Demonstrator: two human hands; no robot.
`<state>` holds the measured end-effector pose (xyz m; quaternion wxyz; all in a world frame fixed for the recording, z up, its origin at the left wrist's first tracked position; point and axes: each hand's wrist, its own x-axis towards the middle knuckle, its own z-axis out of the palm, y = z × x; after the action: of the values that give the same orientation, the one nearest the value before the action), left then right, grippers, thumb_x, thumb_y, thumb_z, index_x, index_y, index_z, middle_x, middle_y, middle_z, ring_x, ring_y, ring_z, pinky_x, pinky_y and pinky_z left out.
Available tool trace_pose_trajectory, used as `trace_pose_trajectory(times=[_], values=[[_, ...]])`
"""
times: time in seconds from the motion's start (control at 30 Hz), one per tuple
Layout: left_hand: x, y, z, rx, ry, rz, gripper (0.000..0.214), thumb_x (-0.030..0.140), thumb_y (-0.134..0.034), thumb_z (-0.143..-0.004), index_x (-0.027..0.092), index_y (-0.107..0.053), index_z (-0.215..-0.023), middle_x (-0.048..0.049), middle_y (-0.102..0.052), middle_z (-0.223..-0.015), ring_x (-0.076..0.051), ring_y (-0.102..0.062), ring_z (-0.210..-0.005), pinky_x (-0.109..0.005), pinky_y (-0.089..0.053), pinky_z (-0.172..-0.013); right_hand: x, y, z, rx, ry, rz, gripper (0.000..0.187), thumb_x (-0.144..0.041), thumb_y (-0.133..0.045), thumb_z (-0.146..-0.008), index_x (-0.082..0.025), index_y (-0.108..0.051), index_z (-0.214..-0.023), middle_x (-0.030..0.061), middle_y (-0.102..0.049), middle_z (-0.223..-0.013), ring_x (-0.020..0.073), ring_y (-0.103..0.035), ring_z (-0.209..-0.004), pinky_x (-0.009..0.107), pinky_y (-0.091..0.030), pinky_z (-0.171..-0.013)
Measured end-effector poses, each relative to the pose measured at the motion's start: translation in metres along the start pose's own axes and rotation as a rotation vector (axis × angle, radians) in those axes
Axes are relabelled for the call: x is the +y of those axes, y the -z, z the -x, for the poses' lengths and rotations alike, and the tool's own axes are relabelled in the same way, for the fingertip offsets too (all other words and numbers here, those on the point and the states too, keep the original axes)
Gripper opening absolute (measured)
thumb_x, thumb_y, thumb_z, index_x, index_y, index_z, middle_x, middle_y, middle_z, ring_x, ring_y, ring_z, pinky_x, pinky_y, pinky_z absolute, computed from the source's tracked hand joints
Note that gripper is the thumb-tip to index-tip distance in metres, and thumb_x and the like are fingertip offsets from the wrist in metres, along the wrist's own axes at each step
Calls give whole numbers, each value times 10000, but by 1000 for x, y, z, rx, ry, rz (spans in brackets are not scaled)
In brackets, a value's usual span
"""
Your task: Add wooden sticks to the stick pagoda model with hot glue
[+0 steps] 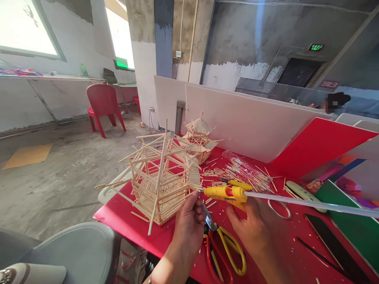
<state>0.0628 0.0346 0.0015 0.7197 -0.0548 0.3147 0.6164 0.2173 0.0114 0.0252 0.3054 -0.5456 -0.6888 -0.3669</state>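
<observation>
My left hand (189, 217) is closed in a pinch on a small wooden stick (200, 190) at the right side of a stick-built pavilion frame (160, 185). My right hand (253, 227) grips a yellow glue gun (226, 194), with a long clear glue stick (296, 201) running out of its back. The gun's nozzle points left, close to the left fingertips; whether it touches the stick I cannot tell. Between my wrists, scissors (211, 225) lie on the red table (254, 256), near red and yellow handles (233, 252).
A finished-looking stick pagoda (199, 134) stands behind the frame. Loose sticks and a clear bag of sticks (245, 169) lie to its right, near a yellow cutter (239, 184). White boards (237, 122) line the back. A grey stool (77, 252) is at the lower left.
</observation>
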Motion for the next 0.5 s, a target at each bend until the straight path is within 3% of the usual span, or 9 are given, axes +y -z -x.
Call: trace_pose_trajectory(times=[0.5], values=[[1, 0, -1, -10, -11, -7, 184, 126, -813, -632, 118, -630, -650, 34, -534, -517, -36, -395, -412, -142, -269, -343, 3, -2, 1, 16, 12, 7, 191, -380, -560, -918, -193, -595, -902, -5, -567, -650, 177, -515, -577, 297, -357, -554]])
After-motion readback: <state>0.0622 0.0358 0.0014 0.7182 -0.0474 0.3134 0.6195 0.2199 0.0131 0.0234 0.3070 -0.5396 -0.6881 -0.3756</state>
